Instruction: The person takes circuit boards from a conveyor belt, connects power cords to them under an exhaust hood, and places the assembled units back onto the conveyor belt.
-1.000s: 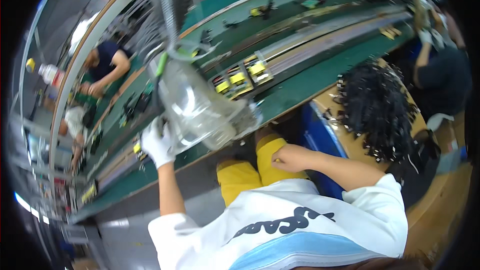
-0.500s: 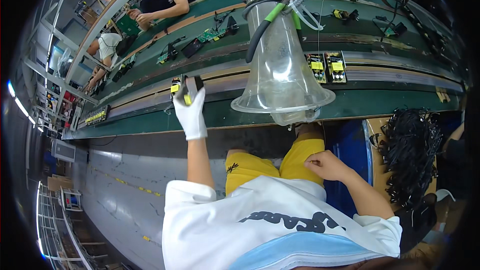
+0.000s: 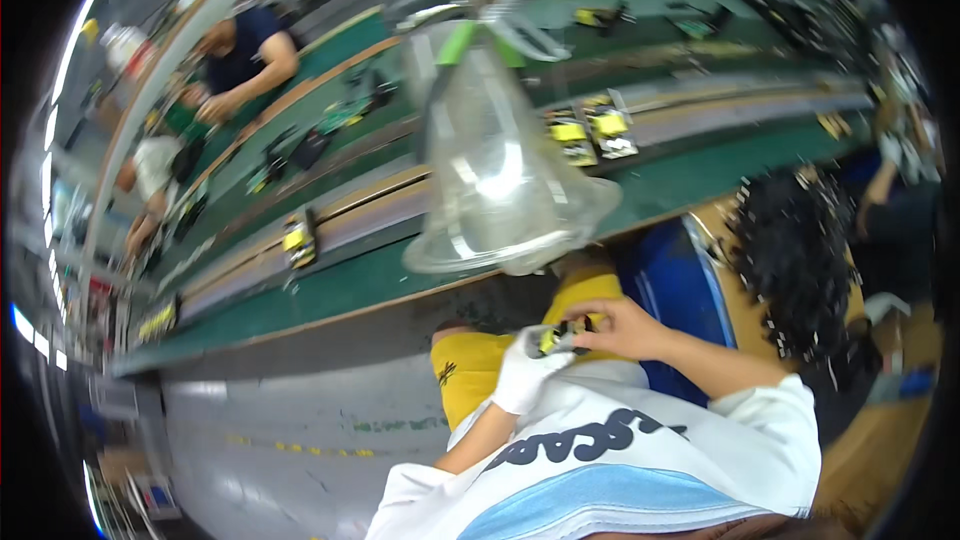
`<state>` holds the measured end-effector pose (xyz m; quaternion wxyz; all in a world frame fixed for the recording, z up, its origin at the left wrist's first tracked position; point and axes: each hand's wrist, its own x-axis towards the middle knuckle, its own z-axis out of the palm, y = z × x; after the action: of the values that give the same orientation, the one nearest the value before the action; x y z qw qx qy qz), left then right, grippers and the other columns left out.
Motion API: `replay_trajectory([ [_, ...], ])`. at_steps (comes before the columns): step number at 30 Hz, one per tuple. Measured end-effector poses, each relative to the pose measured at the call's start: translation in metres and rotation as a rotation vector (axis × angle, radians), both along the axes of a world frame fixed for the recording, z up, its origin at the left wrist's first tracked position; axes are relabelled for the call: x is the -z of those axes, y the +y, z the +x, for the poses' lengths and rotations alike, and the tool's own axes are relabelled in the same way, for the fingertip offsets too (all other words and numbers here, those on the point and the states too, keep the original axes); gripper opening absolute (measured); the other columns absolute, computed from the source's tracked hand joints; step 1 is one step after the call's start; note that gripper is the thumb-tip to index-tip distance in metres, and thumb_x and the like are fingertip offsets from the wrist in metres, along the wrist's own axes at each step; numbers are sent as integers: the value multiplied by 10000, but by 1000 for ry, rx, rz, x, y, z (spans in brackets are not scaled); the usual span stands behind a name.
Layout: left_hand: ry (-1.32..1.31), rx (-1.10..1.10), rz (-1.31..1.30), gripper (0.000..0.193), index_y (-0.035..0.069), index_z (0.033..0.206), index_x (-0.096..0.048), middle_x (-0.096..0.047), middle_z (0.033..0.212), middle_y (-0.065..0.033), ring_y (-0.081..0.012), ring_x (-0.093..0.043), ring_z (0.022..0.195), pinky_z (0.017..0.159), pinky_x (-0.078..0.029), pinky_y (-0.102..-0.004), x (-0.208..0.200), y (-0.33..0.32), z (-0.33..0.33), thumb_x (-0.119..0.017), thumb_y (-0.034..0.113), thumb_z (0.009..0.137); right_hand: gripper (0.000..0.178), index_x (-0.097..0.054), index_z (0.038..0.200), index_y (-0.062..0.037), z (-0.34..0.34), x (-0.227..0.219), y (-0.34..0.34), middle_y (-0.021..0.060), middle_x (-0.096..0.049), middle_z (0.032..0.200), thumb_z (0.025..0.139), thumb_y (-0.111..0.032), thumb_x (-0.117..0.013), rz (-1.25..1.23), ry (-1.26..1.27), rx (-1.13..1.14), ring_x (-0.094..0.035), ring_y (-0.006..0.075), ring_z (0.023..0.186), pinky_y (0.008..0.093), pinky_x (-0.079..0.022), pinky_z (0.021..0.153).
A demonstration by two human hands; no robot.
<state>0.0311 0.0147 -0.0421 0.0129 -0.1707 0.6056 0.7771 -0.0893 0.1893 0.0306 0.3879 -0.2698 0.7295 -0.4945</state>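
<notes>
Above my lap, my white-gloved left hand [image 3: 528, 372] is closed around a small circuit board [image 3: 549, 342] with a yellow-wrapped part and dark parts. My bare right hand [image 3: 628, 330] pinches the board's right end between thumb and fingers. The board's details are blurred, and the glove hides part of it. On the bench ahead, another board with a yellow part [image 3: 298, 240] sits on the rail at the left. A pair of similar boards [image 3: 570, 137] lies on the rail further right.
A clear plastic funnel-shaped hood [image 3: 500, 175] hangs over the edge of the green bench [image 3: 370, 275]. To my right are a blue bin [image 3: 680, 285] and a heap of black cables [image 3: 800, 270] on cardboard. A co-worker in a dark shirt [image 3: 255, 55] works across the bench.
My left hand has come back from the rail to my lap, bringing the circuit board. My right hand has risen slightly and now grips it too. The whole view has tilted and shifted.
</notes>
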Motion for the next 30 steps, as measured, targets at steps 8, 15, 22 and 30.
replay_trajectory([
  [8,72,-69,143,555,-42,1173,-496,-606,1139,-162,-219,-640,976,879,-514,-315,-11,-1,-9,-778,-28,696,649,-523,1255,0,7,26,-2,190,-597,1210,775,-374,-748,-105,317,-3,-588,350,1086,372,-458,931],
  [15,130,-72,252,540,-25,1178,-490,-581,1181,-151,-227,-618,1009,898,-509,-329,-6,-9,-8,-750,-54,705,599,-528,1222,-20,0,15,0,170,-595,1155,770,-347,-747,-90,452,-101,-595,352,981,393,-483,819],
  [22,113,-2,41,556,-38,1202,-490,-564,1225,-166,-228,-582,1077,925,-495,-340,-13,-3,-5,-757,-46,714,606,-545,1178,15,4,8,7,198,-613,1092,740,-347,-755,-37,594,-146,-600,386,981,431,-481,833],
  [30,157,89,-511,498,8,1106,-607,-623,1138,-145,-241,-602,1048,950,-449,-330,-10,-7,-4,-827,102,670,580,-586,1159,6,2,13,2,215,-625,1073,743,-365,-748,112,590,-246,-605,382,990,427,-482,861],
])
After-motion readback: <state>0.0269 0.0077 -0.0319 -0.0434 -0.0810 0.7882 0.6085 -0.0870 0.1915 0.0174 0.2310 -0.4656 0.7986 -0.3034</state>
